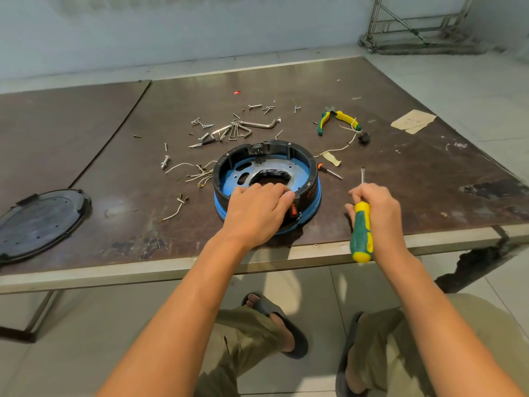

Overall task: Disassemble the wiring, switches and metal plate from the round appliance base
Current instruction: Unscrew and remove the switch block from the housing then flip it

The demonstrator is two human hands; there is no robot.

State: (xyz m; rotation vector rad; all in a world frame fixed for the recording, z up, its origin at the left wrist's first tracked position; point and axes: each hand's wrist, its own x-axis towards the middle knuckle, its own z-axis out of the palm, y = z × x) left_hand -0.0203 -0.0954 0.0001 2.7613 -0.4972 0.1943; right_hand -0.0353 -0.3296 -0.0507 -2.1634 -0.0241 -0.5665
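Surface: a dark brown, scuffed tabletop [400, 181] with a metal front edge.
Room: pale wall [171, 32] behind, light floor tiles [486, 90], and a metal frame [415, 24] in the far right corner.
Position: the round base [312, 193] lies flat near the front edge, about mid-tabletop.
Facing: its open side is up, and the red switch [293, 210] on its near wall faces the person.
Look: black upper rim over a blue lower ring; a metal plate [240, 174] with cut-outs and a large centre hole sits inside.
Left grip [257, 207]: closed over the near rim of the base, fingers curled on it just beside the switch.
Right grip [378, 204]: wrapped round the green-and-yellow screwdriver [362, 233], right of the base.
Screwdriver axis: near to far, tip pointing away, handle end over the front edge.
Loose parts: cut wires [194, 173] left of the base; screws and hex keys [237, 128] behind it.
Other tools: pliers [337, 118] far right; a small screwdriver [329, 170] just beside the base.
Far left: a black round lid [40, 224].
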